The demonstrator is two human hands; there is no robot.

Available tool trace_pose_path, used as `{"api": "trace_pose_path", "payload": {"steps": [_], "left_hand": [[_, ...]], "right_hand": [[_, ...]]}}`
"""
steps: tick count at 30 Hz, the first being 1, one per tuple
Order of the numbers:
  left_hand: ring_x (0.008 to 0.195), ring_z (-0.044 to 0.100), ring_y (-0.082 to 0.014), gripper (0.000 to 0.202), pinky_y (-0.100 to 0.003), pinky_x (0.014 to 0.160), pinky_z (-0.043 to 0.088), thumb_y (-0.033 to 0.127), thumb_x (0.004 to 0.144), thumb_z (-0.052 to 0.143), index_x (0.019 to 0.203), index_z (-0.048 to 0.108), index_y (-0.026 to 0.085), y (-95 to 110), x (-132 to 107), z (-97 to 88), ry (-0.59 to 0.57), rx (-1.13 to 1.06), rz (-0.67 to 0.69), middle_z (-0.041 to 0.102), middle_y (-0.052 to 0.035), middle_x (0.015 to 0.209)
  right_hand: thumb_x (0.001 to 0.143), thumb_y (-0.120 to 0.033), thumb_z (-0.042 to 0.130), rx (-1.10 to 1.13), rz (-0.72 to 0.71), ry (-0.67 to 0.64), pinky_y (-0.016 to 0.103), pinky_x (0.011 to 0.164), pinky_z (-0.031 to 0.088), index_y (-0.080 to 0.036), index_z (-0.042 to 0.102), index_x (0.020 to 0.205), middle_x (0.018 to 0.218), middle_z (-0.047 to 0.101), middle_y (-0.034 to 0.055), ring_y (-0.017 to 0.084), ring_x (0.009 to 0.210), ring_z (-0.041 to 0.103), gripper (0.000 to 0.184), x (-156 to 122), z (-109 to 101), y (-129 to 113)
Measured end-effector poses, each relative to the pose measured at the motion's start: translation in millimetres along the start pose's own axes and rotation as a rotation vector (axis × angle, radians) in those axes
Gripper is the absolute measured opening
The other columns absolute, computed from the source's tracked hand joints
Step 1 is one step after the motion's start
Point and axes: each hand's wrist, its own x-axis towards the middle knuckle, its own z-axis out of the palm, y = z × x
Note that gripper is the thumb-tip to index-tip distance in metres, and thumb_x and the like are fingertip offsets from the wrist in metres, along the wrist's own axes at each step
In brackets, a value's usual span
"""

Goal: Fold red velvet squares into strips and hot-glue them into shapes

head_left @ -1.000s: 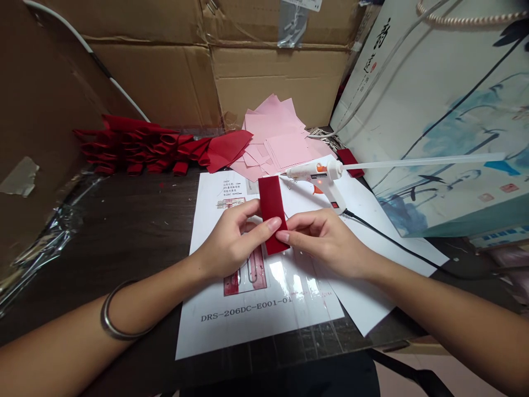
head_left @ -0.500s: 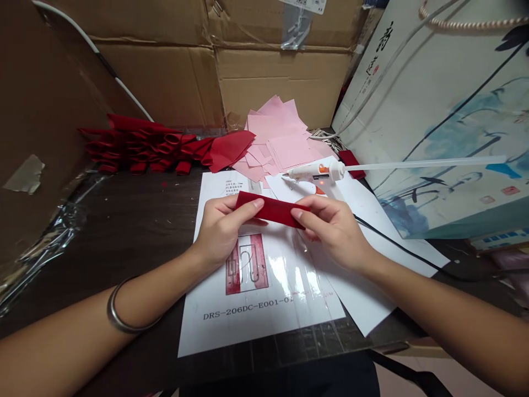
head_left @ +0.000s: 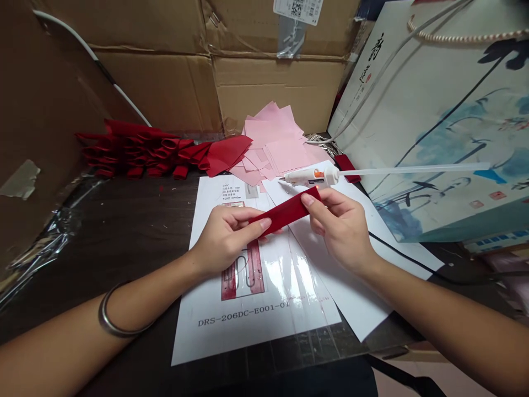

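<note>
A flat, folded strip of dark red fabric [head_left: 287,212] is held between both hands above the papers, its right end tilted up. My left hand [head_left: 231,234] pinches the lower left end, thumb on top and fingers beneath. My right hand [head_left: 341,223] grips the upper right end the same way. Below lies a printed sheet [head_left: 215,336] under clear plastic, with a red and white picture [head_left: 243,273] partly covered by my left hand. Just behind the strip rests a white hot glue gun [head_left: 312,176], a long glue stick [head_left: 413,169] sticking out of its back.
Red fabric pieces [head_left: 140,146] are heaped at the back left. Pink squares [head_left: 276,138] lie piled at the back middle. Cardboard [head_left: 273,82] walls the rear, and a printed paper bag [head_left: 433,121] stands right. A black cord [head_left: 405,251] crosses the white paper [head_left: 359,309].
The red strip has turned so that its right end is now higher and its left end lower. My left hand has moved down and right, both hands still gripping it.
</note>
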Motion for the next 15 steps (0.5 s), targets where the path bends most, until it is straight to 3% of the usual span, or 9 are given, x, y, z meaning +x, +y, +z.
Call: {"api": "trace_pose_path", "payload": {"steps": [5, 11, 15], "left_hand": [[0.072, 0.070, -0.0145, 0.022, -0.022, 0.063, 0.058, 0.030, 0.088, 0.066, 0.103, 0.076, 0.018, -2.0, 1.8, -0.3, -0.069, -0.146, -0.030, 0.077, -0.0073, 0.091], [0.069, 0.070, -0.0139, 0.022, -0.020, 0.061, 0.057, 0.029, 0.086, 0.068, 0.102, 0.077, 0.015, 2.0, 0.0, 0.9, -0.019, -0.129, -0.003, 0.078, -0.0085, 0.087], [0.073, 0.071, -0.0177, 0.024, -0.024, 0.062, 0.058, 0.031, 0.085, 0.068, 0.101, 0.077, 0.014, 3.3, -1.5, 2.1, 0.029, -0.079, 0.000, 0.077, -0.0093, 0.087]], "right_hand": [[0.082, -0.033, 0.072, 0.037, -0.010, 0.012, 0.023, 0.046, 0.032, -0.020, 0.068, 0.076, 0.064, 0.053, -0.0043, 0.005, 0.049, 0.036, 0.015, 0.7, -0.1, 1.2], [0.086, -0.035, 0.069, -0.023, -0.011, -0.045, 0.025, 0.044, 0.028, -0.021, 0.070, 0.083, 0.053, 0.041, -0.0072, 0.006, 0.045, 0.031, 0.015, -1.3, -2.4, -3.1], [0.087, -0.039, 0.066, 0.003, 0.023, -0.084, 0.026, 0.043, 0.025, -0.021, 0.069, 0.085, 0.050, 0.037, -0.0077, 0.008, 0.044, 0.030, 0.018, -1.2, -3.1, -4.1]]}}
